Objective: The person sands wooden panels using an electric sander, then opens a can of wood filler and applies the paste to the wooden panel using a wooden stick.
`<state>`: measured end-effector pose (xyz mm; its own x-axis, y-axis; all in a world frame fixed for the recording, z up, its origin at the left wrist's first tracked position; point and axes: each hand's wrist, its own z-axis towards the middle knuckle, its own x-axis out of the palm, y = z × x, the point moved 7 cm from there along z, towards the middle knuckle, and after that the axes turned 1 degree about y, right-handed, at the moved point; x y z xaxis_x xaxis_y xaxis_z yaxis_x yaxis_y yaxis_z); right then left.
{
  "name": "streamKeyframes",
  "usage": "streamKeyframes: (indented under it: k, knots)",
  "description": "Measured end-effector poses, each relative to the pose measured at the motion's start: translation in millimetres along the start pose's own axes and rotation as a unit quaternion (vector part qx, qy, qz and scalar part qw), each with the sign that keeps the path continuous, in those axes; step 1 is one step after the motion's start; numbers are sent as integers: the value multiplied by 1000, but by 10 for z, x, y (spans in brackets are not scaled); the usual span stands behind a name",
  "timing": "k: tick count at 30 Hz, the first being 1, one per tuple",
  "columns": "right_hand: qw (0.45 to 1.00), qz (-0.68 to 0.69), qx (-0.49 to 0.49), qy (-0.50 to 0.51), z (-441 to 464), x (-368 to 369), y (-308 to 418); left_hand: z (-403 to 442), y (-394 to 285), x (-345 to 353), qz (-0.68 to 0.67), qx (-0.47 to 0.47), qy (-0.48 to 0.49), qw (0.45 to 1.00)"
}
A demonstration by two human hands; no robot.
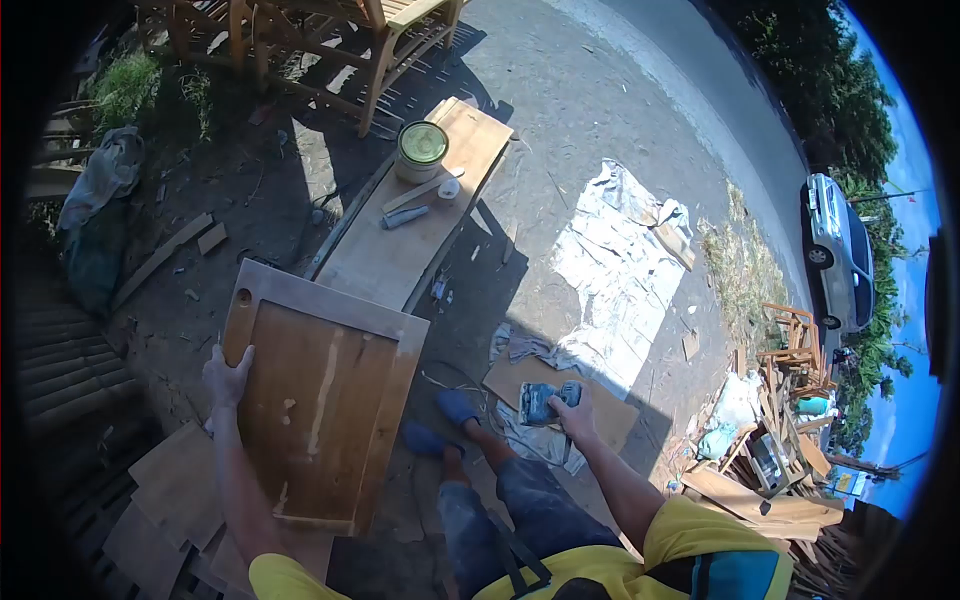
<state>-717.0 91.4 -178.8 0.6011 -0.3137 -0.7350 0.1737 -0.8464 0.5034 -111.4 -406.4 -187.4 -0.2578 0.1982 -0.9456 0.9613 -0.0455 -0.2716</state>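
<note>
My left hand [228, 378] grips the left edge of a wooden cabinet door [365, 410], which is tilted on my left side. The door has a raised frame, a hole near one corner and pale filler streaks down its panel. In my right hand [573, 412] is a dusty blue electric sander [538, 403], held out to the right and apart from the door. Beyond the door's top edge stands a low wooden bench [375, 250]. On it are a can with a green lid [421, 148], a grey roll [405, 217] and a small white roll [449, 188].
White cloth [620, 270] lies on the ground ahead to the right, beside a flat brown board [610, 415]. Scrap wood [760, 500] is piled at far right. Slatted wooden furniture [375, 60] stands at the back left. A car [840, 250] is by the road.
</note>
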Motion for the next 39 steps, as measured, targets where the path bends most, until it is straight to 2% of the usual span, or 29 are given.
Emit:
streamKeyframes:
  k: [1,3,4,6,8,10,12,13,15,17,18,19,20,21,23,25,28,32,34,37,39]
  knots:
    - [999,-35,-34,-25,-3,-41,7,104,55,26,-59,17,-15,998]
    - [997,-6,71,33,-51,-58,-49,299,82,82,-98,18,-14,995]
    - [997,-5,82,3,-120,-138,-43,377,62,126,-127,48,-30,990]
    - [995,0,99,15,-159,-93,21,549,37,220,-156,68,-48,984]
    - [997,-15,82,8,-185,-70,41,692,150,372,-33,-1,7,999]
    - [997,-30,65,7,-217,-41,132,718,215,482,-17,-25,6,1000]
    - [1000,-23,-13,14,-291,-9,421,757,250,625,-1,-49,3,999]
    - [999,-26,-12,36,-284,42,497,729,341,709,5,-64,1,998]
    - [995,-26,-77,55,-248,227,758,609,330,821,-109,-44,20,993]
    - [984,-31,-150,94,-216,433,1278,318,144,672,-77,-16,-111,991]
    - [969,-65,-217,100,-184,543,1577,116,-75,568,-33,41,-177,983]
    - [950,-92,-284,87,-146,672,1862,-153,-320,515,44,23,-195,979]
    - [932,-99,-339,81,-112,853,2115,-394,-452,658,-13,18,-170,985]
    - [911,-108,-393,64,-39,969,2370,-632,-625,762,18,3,-138,990]
    - [897,-118,-420,69,100,1240,2843,-961,-720,1035,44,-15,-100,994]
    - [882,-136,-444,81,275,1514,3208,-1169,-484,1318,54,-141,-99,984]
    - [849,-234,-465,91,483,1937,3596,-1184,-520,1284,33,-147,-101,983]
    - [830,-234,-498,94,658,2504,4149,-1192,-475,1302,37,-168,-78,982]
    - [803,-218,-550,76,654,2658,4460,-1169,-488,1308,36,-163,-78,983]
    - [775,-222,-585,86,593,2526,4371,-1159,-479,1306,24,-162,-86,983]
    - [775,-230,-579,104,693,2289,3996,-1147,-485,1270,17,-167,-85,982]
